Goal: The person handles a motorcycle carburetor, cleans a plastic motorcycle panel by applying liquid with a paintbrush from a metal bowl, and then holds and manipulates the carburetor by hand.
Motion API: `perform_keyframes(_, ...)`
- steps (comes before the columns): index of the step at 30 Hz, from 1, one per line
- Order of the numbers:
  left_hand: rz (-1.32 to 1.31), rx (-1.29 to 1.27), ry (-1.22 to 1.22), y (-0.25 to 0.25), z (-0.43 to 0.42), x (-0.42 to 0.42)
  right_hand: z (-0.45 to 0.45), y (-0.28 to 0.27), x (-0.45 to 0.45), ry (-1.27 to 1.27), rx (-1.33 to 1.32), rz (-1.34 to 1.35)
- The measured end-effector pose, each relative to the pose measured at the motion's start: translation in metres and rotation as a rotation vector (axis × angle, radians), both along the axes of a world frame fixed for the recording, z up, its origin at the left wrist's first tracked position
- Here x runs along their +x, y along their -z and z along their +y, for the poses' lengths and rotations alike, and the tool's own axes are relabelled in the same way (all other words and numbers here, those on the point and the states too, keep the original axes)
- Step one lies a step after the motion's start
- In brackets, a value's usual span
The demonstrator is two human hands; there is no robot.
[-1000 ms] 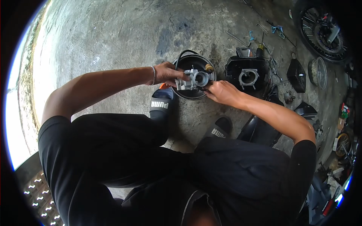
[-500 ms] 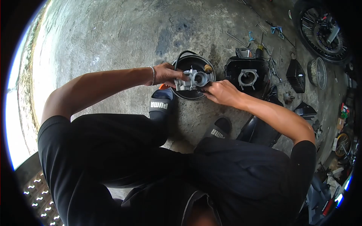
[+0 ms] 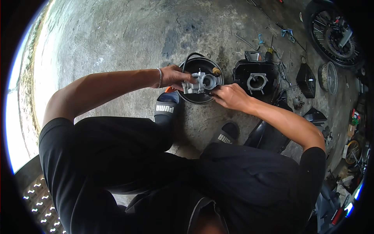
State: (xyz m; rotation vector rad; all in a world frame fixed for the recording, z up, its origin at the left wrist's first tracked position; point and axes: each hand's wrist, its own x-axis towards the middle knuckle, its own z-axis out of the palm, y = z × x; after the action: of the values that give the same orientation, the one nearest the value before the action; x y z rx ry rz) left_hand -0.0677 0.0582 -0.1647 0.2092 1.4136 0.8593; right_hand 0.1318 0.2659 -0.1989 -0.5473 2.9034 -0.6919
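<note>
A silver carburetor (image 3: 199, 82) is held over a round dark basin (image 3: 194, 100), its round bore facing up. My left hand (image 3: 175, 76) is closed around its left side, thumb on top. My right hand (image 3: 230, 95) is closed at the lower right edge of the carburetor, thumb and finger pinched together; whatever small part sits between those fingertips is hidden. Behind the carburetor, a tan knob-like piece (image 3: 216, 71) shows at the basin's right side. A black hose (image 3: 190, 56) curves over the basin's far rim.
Right of the basin lies a black finned engine cylinder (image 3: 241, 71). Beyond it are scattered tools, a yellow-handled screwdriver (image 3: 269, 50), a finned black part (image 3: 306, 82), a metal ring (image 3: 331, 78) and a spoked wheel (image 3: 333, 33). My sandalled feet stand on the concrete near the basin.
The carburetor has shifted very slightly to the right in view, together with both hands. The grip of each hand looks the same.
</note>
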Motion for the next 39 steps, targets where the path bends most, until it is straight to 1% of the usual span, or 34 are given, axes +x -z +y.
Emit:
perform_keyframes(6, -0.015, -0.013, 0.007, 0.002, 0.001, -0.002, 0.0, -0.002, 0.001, 0.011, -0.064, 0.069)
perform_keyframes(12, -0.023, -0.013, 0.011, -0.001, 0.001, -0.002, 0.001, -0.005, 0.0, 0.01, -0.045, 0.076)
perform_keyframes(17, -0.033, -0.003, -0.035, 0.006, 0.0, 0.0, 0.002, -0.003, -0.001, 0.002, -0.036, 0.088)
perform_keyframes(22, -0.058, -0.029, -0.028, 0.013, 0.001, -0.002, 0.003, -0.009, -0.003, 0.014, -0.01, 0.041)
perform_keyframes(27, -0.093, -0.006, -0.065, 0.004, 0.004, -0.001, 0.002, -0.004, -0.003, 0.018, -0.04, 0.011)
perform_keyframes(31, -0.173, 0.028, -0.104, 0.0, 0.003, -0.004, 0.0, 0.0, 0.002, 0.061, -0.222, 0.112)
perform_keyframes(36, -0.207, 0.025, -0.135, -0.005, 0.003, -0.001, -0.002, -0.006, 0.002, 0.077, -0.253, 0.091)
perform_keyframes(39, -0.212, 0.027, -0.124, -0.005, 0.004, -0.002, -0.002, -0.011, 0.002, 0.093, -0.221, 0.047)
